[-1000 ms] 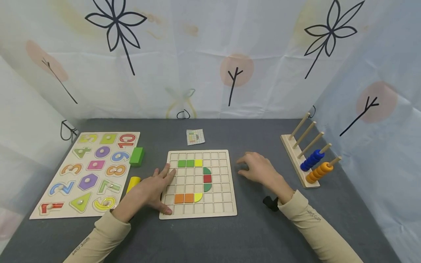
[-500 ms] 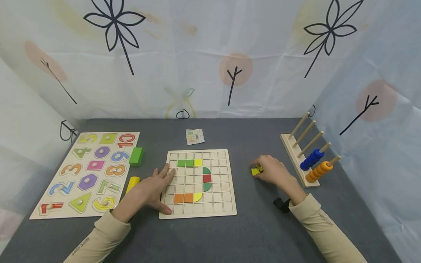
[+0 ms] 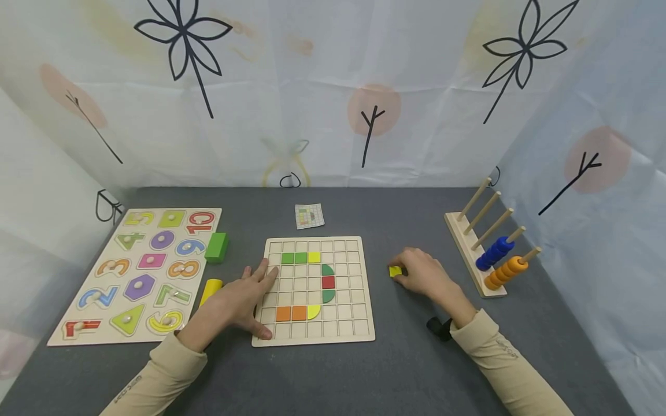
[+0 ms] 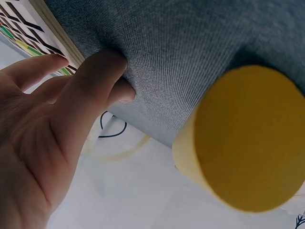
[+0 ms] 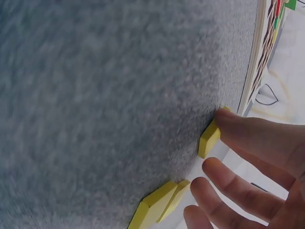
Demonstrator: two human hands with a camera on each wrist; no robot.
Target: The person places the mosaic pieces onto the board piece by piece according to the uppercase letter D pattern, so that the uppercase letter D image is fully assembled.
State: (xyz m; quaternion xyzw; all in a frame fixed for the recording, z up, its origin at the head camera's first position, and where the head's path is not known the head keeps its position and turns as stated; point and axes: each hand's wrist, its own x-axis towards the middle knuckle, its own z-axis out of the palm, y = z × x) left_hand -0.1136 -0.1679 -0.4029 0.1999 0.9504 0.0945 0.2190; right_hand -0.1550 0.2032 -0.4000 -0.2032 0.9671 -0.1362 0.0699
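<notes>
My left hand [image 3: 239,300] lies with spread fingers on the left edge of a wooden grid board [image 3: 348,332], which bears green, yellow, red and orange tiles. A yellow cylinder [image 4: 252,138] stands near that hand in the left wrist view. Right of the board, my right hand [image 3: 424,274] pinches a small yellow tile [image 3: 395,271] at the tabletop. In the right wrist view, the thumb touches this yellow tile [image 5: 209,138], with the index fingertip near its lower end. Two more yellow tiles [image 5: 155,205] lie close to the other fingers; the hand mostly covers them from the head view.
A number-and-shape puzzle board [image 3: 151,248] lies at the left, with a green block [image 3: 216,247] at its right edge. Behind the grid board is a small pattern card [image 3: 309,216]. A wooden peg stand [image 3: 476,254] with blue and orange rings stands at the right.
My right hand has moved from beside the grid board rightward to the yellow tiles, then slightly left with one tile at its fingertips. My left hand stays in place.
</notes>
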